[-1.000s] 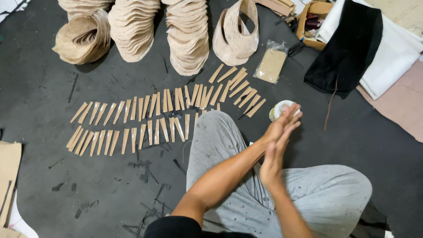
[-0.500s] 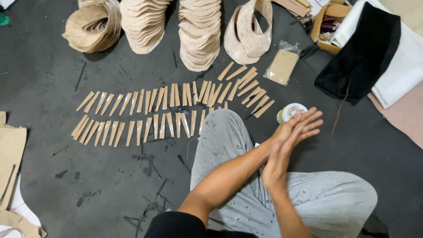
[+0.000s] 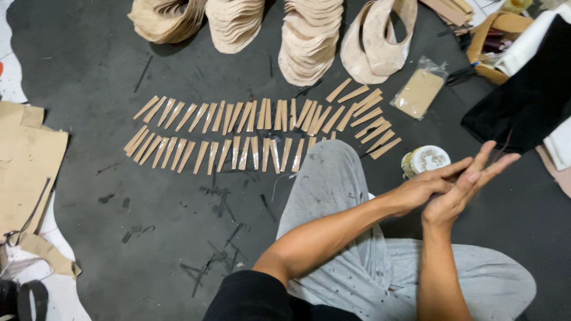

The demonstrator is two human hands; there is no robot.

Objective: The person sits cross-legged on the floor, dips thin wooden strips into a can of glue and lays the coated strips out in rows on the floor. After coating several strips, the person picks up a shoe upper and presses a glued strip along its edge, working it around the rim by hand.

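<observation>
My left hand [image 3: 419, 189] and my right hand [image 3: 471, 181] are pressed palm to palm above my right knee, fingers stretched out and pointing up to the right. Neither hand holds anything that I can see. Just behind the fingers a small round tin with a white lid [image 3: 426, 159] stands on the dark floor. Two rows of narrow tan strips [image 3: 238, 134] lie side by side on the floor beyond my grey-trousered knee [image 3: 333, 178], apart from both hands.
Stacks of curved tan visor-shaped pieces [image 3: 309, 35] line the far edge. A clear bag of tan pieces [image 3: 419, 92], a black cloth [image 3: 523, 101] and a cardboard box [image 3: 491, 35] sit at the right. Flat cardboard [image 3: 27, 160] lies at the left.
My joined hands have tipped from pointing upward to pointing right, the palms sliding against each other. The view has shifted downward and a little to the left.
</observation>
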